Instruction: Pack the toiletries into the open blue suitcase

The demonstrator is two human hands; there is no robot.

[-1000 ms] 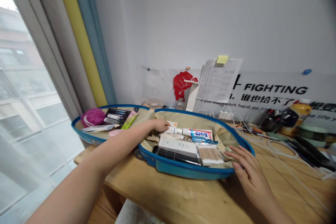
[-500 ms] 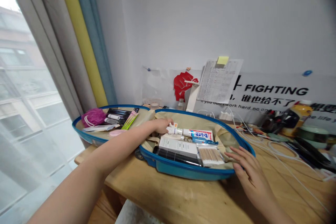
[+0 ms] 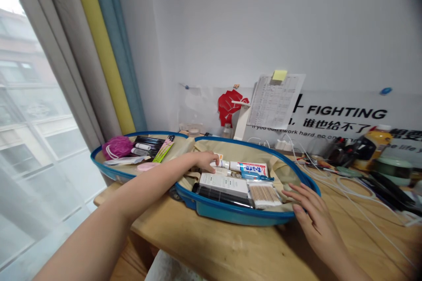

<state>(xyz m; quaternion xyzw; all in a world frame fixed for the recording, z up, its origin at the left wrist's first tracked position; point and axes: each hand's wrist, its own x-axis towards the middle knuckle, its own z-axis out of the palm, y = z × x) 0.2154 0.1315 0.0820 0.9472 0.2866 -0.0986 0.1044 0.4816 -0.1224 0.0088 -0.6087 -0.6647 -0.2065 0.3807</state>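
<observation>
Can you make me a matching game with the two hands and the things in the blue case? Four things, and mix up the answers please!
Column one:
1. left hand
2. right hand
3. puff
4. cotton swabs

Column two:
A. purple, in the left half of the blue case
B. open, at the case's right end
C. lined up side by side in a clear pack
D. reaching in at a white tube

Right pairs: 1-D, 2-B, 3-A, 4-C
</observation>
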